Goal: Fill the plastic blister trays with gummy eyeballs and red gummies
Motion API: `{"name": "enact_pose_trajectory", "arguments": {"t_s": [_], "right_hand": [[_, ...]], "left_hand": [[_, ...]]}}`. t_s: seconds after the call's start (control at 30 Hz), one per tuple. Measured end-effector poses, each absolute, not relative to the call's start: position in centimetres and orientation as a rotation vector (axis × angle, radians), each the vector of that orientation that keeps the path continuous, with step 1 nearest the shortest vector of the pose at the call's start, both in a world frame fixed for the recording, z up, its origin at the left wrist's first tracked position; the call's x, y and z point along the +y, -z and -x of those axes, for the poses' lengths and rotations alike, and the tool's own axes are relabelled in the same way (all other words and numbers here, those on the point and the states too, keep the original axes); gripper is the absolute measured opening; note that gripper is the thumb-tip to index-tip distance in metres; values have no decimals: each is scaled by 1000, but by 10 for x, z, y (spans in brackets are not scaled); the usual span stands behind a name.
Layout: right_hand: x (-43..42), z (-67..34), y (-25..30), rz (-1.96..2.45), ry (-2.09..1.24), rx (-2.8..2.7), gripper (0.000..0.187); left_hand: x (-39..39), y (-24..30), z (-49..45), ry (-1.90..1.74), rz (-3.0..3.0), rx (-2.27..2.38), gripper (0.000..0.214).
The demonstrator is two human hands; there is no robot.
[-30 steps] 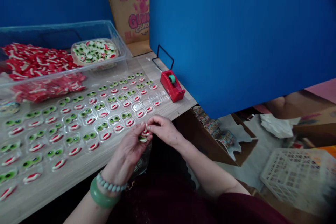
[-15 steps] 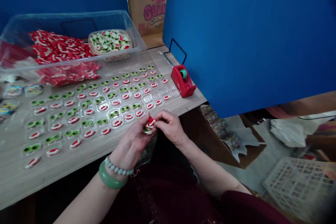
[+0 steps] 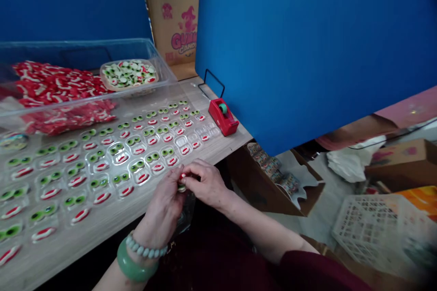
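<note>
Left hand, right hand drawn closer together, both pinching a gummy candy, wrists bent

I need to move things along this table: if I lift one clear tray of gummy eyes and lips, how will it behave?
The clear plastic tray looks thin, so it will probably feel light and flex when lifted. Its wells look shallow, so the gummy lips could likely slide out if it tips.

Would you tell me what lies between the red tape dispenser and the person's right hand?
In the head view, a clear plastic blister tray with green gummy eyes and red-and-white gummy lips.
</note>
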State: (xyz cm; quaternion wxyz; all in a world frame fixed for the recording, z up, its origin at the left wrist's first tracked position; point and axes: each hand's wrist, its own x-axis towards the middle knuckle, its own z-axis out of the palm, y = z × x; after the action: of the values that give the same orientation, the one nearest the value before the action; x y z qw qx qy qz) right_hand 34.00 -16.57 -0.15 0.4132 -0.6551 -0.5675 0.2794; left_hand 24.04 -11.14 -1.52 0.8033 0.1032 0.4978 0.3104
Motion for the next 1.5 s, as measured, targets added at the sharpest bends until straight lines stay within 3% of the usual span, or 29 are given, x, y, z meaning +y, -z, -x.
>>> {"name": "enact_pose_trajectory", "arguments": {"t_s": [0.27, 0.47, 0.83, 1.2, 1.5], "right_hand": [[-128, -406, 6, 1640, -566, -935, 5], [-84, -471, 18, 1575, -646, -722, 17], [-76, -492, 26, 1787, -270, -725, 12], [-96, -465, 37, 2145, -216, -903, 5], [-90, -457, 45, 2331, -176, -1032, 17]], "left_hand": [[-107, -1, -240, -563, -126, 1115, 17], [-105, -7, -238, -459, -81, 1140, 17], [-106, -15, -235, -459, -78, 1170, 19], [-107, -8, -234, -442, -52, 1152, 16], [-105, -3, -234, -417, -81, 1165, 14]]}}
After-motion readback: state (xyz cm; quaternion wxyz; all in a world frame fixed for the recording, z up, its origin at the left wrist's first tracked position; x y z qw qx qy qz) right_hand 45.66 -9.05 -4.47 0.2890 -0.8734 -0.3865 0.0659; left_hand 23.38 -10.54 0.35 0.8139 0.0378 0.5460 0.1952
